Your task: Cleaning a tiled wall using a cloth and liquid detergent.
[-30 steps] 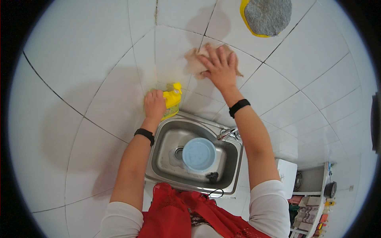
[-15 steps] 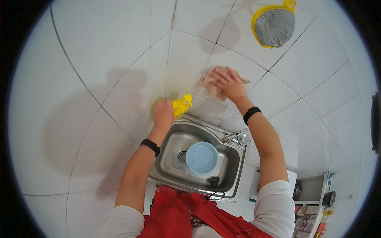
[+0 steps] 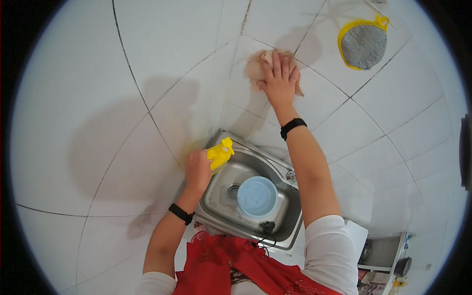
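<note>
Apparently wiping wall (image 3: 327, 118) with cloth (image 3: 255, 69) beneath splayed right hand (image 3: 281, 84), beyond far edge of sink (image 3: 222, 200); gripping bottle (image 3: 220, 155) in left hand (image 3: 197, 170) near its far-left corner. Probably calls for flat pressure next.

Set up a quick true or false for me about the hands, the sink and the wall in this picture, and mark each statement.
1. The left hand grips a yellow bottle. True.
2. The right hand hangs free. False: it lies spread on a beige cloth against the tiled wall.
3. The round basin in the sink is red. False: it is light blue.
4. A grey pad with a yellow edge is to the right of the cloth. True.
5. Both wrists wear a black band. True.
</note>
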Available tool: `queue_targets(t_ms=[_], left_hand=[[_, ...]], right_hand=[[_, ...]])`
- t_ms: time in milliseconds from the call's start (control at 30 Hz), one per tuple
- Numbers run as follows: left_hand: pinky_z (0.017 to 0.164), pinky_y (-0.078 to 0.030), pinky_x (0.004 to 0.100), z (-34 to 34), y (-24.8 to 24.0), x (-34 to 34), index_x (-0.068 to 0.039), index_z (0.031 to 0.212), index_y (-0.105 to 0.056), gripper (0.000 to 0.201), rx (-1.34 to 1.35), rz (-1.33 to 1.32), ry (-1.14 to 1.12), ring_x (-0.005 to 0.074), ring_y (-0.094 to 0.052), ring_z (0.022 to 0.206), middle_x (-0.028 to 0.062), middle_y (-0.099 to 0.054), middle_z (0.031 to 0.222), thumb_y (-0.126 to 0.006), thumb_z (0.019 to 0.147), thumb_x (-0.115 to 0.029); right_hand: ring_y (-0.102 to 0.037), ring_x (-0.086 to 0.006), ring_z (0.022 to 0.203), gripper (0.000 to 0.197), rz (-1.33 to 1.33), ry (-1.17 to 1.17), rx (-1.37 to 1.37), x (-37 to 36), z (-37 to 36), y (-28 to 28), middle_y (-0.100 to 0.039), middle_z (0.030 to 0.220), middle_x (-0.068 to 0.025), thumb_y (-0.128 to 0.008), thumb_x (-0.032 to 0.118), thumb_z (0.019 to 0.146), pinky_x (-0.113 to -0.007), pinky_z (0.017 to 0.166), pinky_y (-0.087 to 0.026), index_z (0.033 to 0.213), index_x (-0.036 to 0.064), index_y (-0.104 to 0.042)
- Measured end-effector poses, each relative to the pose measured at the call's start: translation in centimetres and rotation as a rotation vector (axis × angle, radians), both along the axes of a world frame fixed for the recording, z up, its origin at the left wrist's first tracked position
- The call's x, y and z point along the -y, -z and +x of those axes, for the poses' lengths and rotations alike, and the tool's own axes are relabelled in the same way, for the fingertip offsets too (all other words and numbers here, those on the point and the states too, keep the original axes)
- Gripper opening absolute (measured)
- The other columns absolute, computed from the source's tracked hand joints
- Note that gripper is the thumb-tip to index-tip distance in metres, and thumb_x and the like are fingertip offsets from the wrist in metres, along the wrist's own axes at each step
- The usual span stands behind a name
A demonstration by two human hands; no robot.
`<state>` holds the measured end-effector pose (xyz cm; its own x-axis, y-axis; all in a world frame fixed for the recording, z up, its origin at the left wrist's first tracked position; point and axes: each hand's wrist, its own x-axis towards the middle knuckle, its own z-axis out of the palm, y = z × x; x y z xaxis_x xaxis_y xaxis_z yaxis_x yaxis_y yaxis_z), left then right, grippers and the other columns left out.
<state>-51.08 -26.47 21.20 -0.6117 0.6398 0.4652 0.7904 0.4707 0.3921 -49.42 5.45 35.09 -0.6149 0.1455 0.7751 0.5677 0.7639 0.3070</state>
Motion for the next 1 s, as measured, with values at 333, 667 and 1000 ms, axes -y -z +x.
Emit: queue_targets(t_ms=[333,667,1000], left_hand=[[0.08,-0.042,0.0447,0.1,-0.3,1.0,-0.003,0.109,-0.056,0.032,-0.151,-0.083,-0.108,0.03,-0.054,0.091,0.0116,-0.059,0.096,-0.064,0.08,-0.014],[0.075,-0.043,0.0432,0.3,0.3,0.4,-0.002,0.104,-0.059,0.025,-0.211,-0.101,-0.093,0.0284,-0.055,0.083,0.0091,-0.059,0.093,-0.056,0.082,-0.014],[0.069,-0.043,0.0393,1.7,0.0,-0.2,-0.003,0.099,-0.058,0.023,-0.309,-0.039,-0.067,0.0261,-0.053,0.077,0.0081,-0.055,0.088,-0.054,0.078,-0.011]], right_hand=[[-0.018,-0.0156,0.144,0.049,-0.12,-0.035,0.503,0.8,0.1,12.6,-0.018,0.158,0.0103,-0.05,0.027,0.09,-0.051,0.116,-0.014,0.138,0.0331,-0.045],[-0.028,-0.0183,0.14,0.033,0.024,-0.065,0.039,0.8,-0.8,0.2,-0.032,0.153,0.0059,-0.053,0.023,0.088,-0.053,0.111,-0.021,0.12,0.0181,-0.061],[-0.019,-0.0183,0.144,0.039,0.002,-0.087,0.408,0.6,-2.2,11.9,-0.031,0.153,0.0065,-0.05,0.024,0.09,-0.056,0.113,-0.017,0.128,0.021,-0.056]])
